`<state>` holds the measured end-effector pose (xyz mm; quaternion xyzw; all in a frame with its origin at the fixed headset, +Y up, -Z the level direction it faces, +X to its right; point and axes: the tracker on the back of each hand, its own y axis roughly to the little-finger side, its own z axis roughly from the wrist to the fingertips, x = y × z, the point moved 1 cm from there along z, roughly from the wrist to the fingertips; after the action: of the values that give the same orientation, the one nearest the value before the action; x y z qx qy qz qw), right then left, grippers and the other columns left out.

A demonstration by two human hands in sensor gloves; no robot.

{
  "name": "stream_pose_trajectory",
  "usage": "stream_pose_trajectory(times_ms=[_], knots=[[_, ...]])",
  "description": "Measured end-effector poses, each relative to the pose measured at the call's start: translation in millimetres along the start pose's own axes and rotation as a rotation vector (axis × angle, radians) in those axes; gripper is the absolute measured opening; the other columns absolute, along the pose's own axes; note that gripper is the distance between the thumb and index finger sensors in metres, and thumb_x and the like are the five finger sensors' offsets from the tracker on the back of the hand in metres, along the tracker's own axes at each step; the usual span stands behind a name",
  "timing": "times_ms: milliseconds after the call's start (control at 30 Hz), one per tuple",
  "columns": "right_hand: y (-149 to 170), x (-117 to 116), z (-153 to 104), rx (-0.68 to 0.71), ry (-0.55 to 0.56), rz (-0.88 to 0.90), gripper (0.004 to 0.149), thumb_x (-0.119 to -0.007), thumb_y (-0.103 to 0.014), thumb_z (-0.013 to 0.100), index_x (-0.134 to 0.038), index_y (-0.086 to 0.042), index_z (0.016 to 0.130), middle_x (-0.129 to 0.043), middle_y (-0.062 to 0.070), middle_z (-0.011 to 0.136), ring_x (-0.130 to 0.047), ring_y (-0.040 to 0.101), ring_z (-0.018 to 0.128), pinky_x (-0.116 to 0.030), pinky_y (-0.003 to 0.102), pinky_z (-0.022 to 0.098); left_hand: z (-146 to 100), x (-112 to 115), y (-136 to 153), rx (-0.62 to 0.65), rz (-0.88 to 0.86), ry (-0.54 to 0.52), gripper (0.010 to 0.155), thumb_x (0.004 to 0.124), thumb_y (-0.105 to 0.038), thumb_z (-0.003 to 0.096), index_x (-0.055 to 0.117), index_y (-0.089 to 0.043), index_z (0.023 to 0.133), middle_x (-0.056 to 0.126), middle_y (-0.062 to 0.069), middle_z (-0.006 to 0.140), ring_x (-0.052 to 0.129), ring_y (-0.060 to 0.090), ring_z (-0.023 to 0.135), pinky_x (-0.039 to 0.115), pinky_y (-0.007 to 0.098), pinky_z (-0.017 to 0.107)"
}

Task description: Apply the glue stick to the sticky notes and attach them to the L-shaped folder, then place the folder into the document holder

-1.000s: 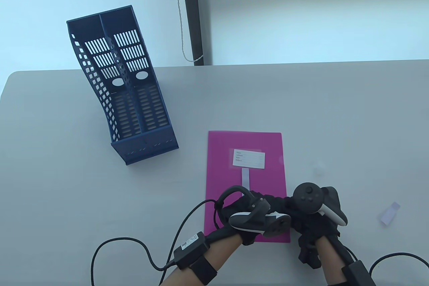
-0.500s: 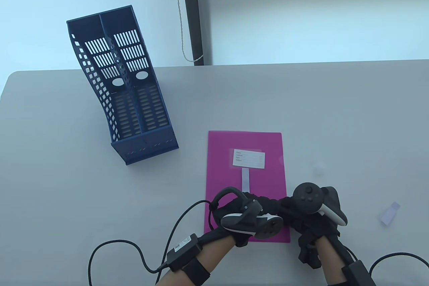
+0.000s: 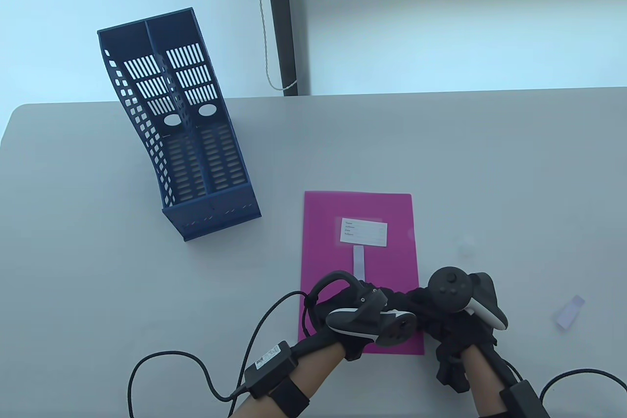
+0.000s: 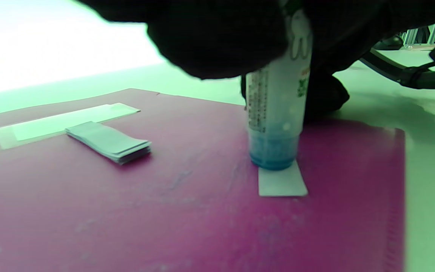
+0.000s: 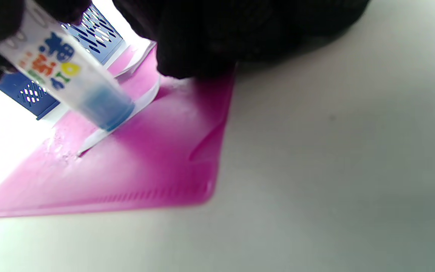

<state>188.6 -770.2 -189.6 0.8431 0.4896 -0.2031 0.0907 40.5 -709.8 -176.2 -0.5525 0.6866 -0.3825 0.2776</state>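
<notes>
Table view: a flat magenta plastic L-shaped folder (image 3: pixel 360 227) lies on the grey table (image 3: pixel 441 153), near its front edge. A white printed label (image 3: pixel 363 232) sits on the folder's upper half; just below it lies a small pad of pale narrow sticky notes (image 3: pixel 358 261). Both gloved hands are over the folder's lower half, close together, left hand (image 3: pixel 362 320) on the folder, right hand (image 3: pixel 460 305) at its right edge.

Left wrist view: the left hand (image 4: pixel 217 34) grips a white glue stick tube with coloured print (image 4: pixel 276 109), held upright. Its blue glue tip (image 4: pixel 274 153) presses on one end of a single pale sticky note (image 4: pixel 282 183) that lies flat on the folder (image 4: pixel 164 211). The pad of notes (image 4: pixel 108 141) lies well apart to that view's left, beside the label (image 4: pixel 62 122).

Right wrist view: the fingers (image 5: pixel 195 41) of the right hand press down on the far end of the single note (image 5: pixel 142 102), pinning it to the folder (image 5: pixel 153 162); they look roughly straight, nothing gripped. The glue stick (image 5: pixel 70 79) leans over the note's near end.

A dark blue perforated plastic two-compartment document holder (image 3: pixel 176 129) stands upright on the table's rear left, well apart from hands and folder. A small translucent cap (image 3: pixel 569 311) lies on the table right of the right hand.
</notes>
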Motion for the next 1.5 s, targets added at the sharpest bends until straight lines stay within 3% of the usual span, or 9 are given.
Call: stream_pose_trajectory(times_ms=[133, 300, 467, 700, 1000, 1100, 1167, 1300, 1500], knots=[[0, 0, 0, 0.003, -0.003, -0.001, 0.032, -0.067, -0.032, 0.065, -0.087, -0.012, 0.08, -0.095, 0.006, 0.05, -0.089, 0.018, 0.041, -0.078, 0.036, 0.035, -11, 2, 7, 0.009, -0.027, 0.075, 0.052, 0.069, -0.049, 0.0537, 0.074, -0.012, 0.089, 0.094, 0.009, 0.056, 0.096, 0.011, 0.028, 0.083, 0.032, 0.026], [0, 0, 0, 0.002, -0.005, -0.001, 0.032, -0.067, -0.031, 0.065, -0.087, -0.011, 0.08, -0.095, 0.006, 0.05, -0.089, 0.018, 0.041, -0.078, 0.036, 0.035, -7, 4, 2, 0.038, -0.023, -0.067, 0.053, 0.069, -0.05, 0.053, 0.074, -0.012, 0.09, 0.094, 0.009, 0.057, 0.096, 0.011, 0.029, 0.083, 0.032, 0.026], [0, 0, 0, 0.0, 0.0, -0.002, 0.032, -0.067, -0.032, 0.065, -0.087, -0.012, 0.08, -0.095, 0.005, 0.051, -0.089, 0.018, 0.041, -0.078, 0.036, 0.035, 3, 4, -6, -0.031, 0.029, -0.182, 0.053, 0.068, -0.049, 0.0534, 0.074, -0.011, 0.089, 0.094, 0.009, 0.055, 0.096, 0.011, 0.027, 0.083, 0.032, 0.024], [0, 0, 1, 0.003, -0.007, 0.002, 0.032, -0.067, -0.032, 0.065, -0.087, -0.012, 0.08, -0.095, 0.006, 0.05, -0.089, 0.018, 0.041, -0.078, 0.036, 0.035, -9, -2, -2, -0.082, 0.045, 0.025, 0.052, 0.068, -0.05, 0.055, 0.08, -0.008, 0.085, 0.096, 0.007, 0.047, 0.095, 0.008, 0.02, 0.083, 0.03, 0.02], [0, 0, 0, 0.001, -0.002, 0.0, 0.032, -0.067, -0.032, 0.065, -0.087, -0.012, 0.08, -0.095, 0.005, 0.05, -0.089, 0.018, 0.041, -0.078, 0.036, 0.035, 1, -2, -21, -0.179, 0.076, -0.155, 0.053, 0.068, -0.05, 0.0547, 0.08, -0.007, 0.084, 0.099, 0.005, 0.04, 0.097, 0.004, 0.013, 0.084, 0.026, 0.013], [0, 0, 0, 0.003, -0.004, 0.002, 0.032, -0.067, -0.032, 0.065, -0.087, -0.012, 0.08, -0.095, 0.005, 0.051, -0.089, 0.018, 0.041, -0.078, 0.036, 0.035, -2, -3, -17, -0.159, 0.062, -0.099, 0.053, 0.068, -0.049, 0.0551, 0.08, -0.006, 0.083, 0.099, 0.005, 0.041, 0.097, 0.006, 0.015, 0.084, 0.027, 0.014], [0, 0, 0, 0.005, -0.006, 0.002, 0.032, -0.067, -0.032, 0.065, -0.087, -0.012, 0.08, -0.095, 0.005, 0.05, -0.089, 0.018, 0.041, -0.078, 0.036, 0.035, -11, -3, -12, -0.154, 0.07, 0.002, 0.052, 0.069, -0.049, 0.0554, 0.081, -0.006, 0.083, 0.098, 0.006, 0.041, 0.096, 0.007, 0.015, 0.083, 0.028, 0.015], [1, 1, 1, 0.002, -0.018, 0.01, 0.032, -0.067, -0.032, 0.065, -0.087, -0.011, 0.08, -0.095, 0.006, 0.05, -0.089, 0.018, 0.041, -0.078, 0.036, 0.035, -18, 1, -10, -0.134, 0.06, -0.072, 0.052, 0.069, -0.05, 0.0547, 0.081, -0.007, 0.082, 0.098, 0.005, 0.039, 0.096, 0.005, 0.014, 0.083, 0.027, 0.015], [0, 1, 1, 0.002, -0.007, 0.003, 0.032, -0.067, -0.032, 0.065, -0.087, -0.012, 0.08, -0.095, 0.005, 0.051, -0.089, 0.018, 0.041, -0.078, 0.036, 0.035, -3, 1, -15, -0.106, -0.002, -0.167, 0.052, 0.068, -0.05, 0.0541, 0.08, -0.008, 0.083, 0.098, 0.006, 0.041, 0.096, 0.007, 0.016, 0.083, 0.029, 0.016]])
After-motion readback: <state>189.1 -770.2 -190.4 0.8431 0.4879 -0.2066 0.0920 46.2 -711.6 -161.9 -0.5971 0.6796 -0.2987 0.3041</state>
